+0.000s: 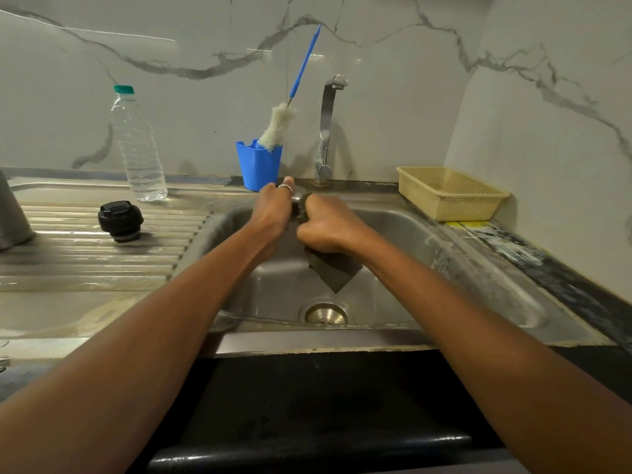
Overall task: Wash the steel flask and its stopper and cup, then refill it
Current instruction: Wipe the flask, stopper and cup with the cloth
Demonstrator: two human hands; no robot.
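Right hand [328,230] grips scrub pad [337,271] over sink [403,220].

- No readable text, brand or number anywhere in this shot.
- The closest thing is the yellow sticker [468,224] on the counter's right edge, just in front of the basket [451,195]. It's scuffed and blurry, so I can't make out any print on it.
- The black stopper [119,218] on the draining board has some moulded shapes on top, but they're too small to read as letters.
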